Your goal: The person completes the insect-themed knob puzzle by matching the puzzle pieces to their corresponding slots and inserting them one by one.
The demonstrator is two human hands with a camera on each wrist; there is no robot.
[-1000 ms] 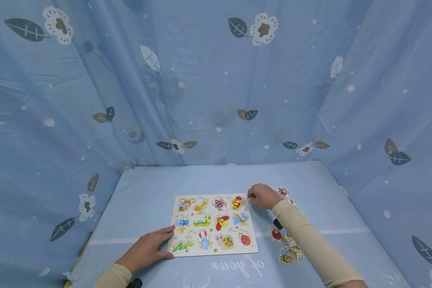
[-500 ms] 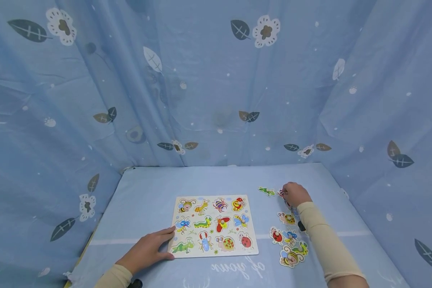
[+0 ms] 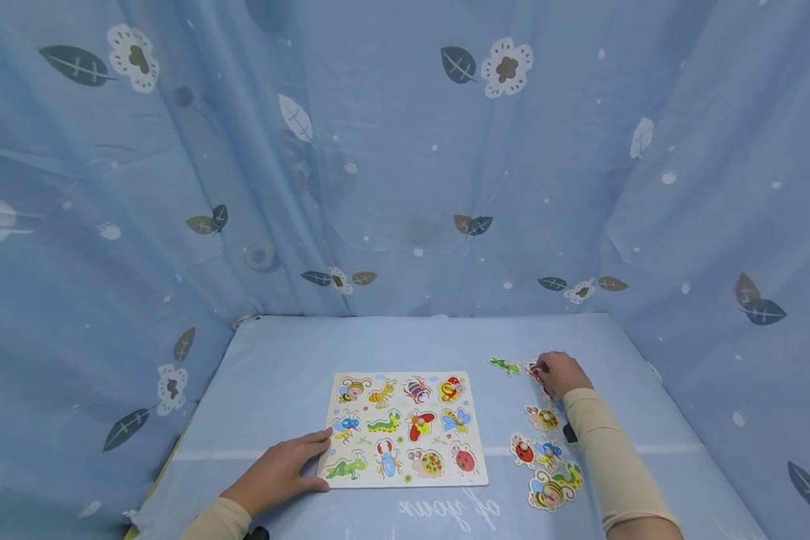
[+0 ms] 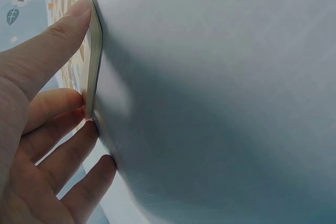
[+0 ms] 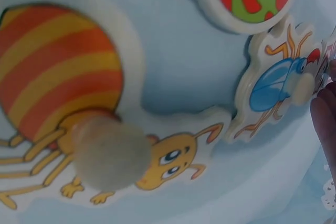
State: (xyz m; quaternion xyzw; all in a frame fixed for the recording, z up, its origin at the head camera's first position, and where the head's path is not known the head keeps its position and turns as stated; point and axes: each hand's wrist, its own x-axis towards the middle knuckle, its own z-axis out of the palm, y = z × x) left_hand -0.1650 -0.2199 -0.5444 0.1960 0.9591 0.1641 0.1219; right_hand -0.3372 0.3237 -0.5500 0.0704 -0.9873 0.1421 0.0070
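A wooden puzzle board printed with colourful insects lies flat on the table. My left hand rests at its left side, thumb near the front corner and fingertips against the edge. In the left wrist view, the thumb touches the board's edge and the fingers are spread. My right hand pinches a purple spider puzzle piece at the far end of the loose pieces. Only the fingertips show in the right wrist view, beside a blue beetle piece with a round knob.
A green grasshopper piece lies left of the right hand. Nearer are a snail piece, a ladybug piece and a bee piece, some overlapping. A striped insect piece lies close to the right wrist camera. Blue curtains surround the table.
My right hand has moved right from the board's far right corner to the spider piece, uncovering the grasshopper and other loose pieces. My left hand stays at the board; the head view tilts slightly.
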